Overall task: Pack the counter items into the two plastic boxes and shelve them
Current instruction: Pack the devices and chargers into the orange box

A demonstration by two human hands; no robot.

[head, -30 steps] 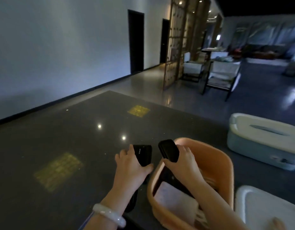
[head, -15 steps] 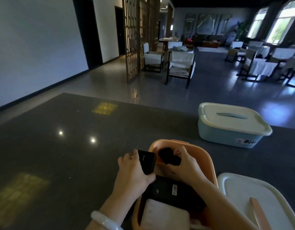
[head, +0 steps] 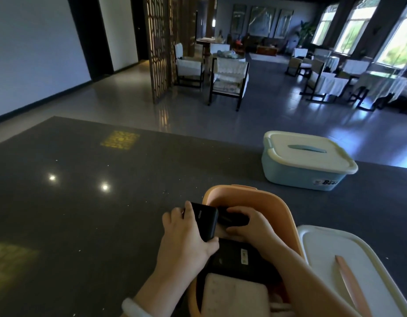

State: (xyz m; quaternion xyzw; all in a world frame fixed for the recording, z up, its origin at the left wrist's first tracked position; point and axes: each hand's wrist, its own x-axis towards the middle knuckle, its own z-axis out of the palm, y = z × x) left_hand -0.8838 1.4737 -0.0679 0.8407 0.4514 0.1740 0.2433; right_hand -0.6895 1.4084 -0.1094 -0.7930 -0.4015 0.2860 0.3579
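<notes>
Head view shows us a dark speckled counter [head: 88, 202] with an open orange plastic box [head: 262, 200] at its near edge. Our left hand [head: 186, 239] grips a flat black power bank [head: 203, 221] by its sides, holding it tilted over the box's left rim. Our right hand [head: 250, 227] is inside the box, fingers curled round a smaller rounded black case [head: 232, 218] near the far wall. Lower in the box lie a flat black device [head: 239, 259] with a small label and a white rectangular pad [head: 234, 296] nearest us. Just right of the orange box lies its white lid [head: 335, 259] with an orange handle, flat on the counter. Farther back to the right stands a blue plastic box [head: 300, 172], closed under a white lid. A pale bangle [head: 136, 308] circles our left wrist.
</notes>
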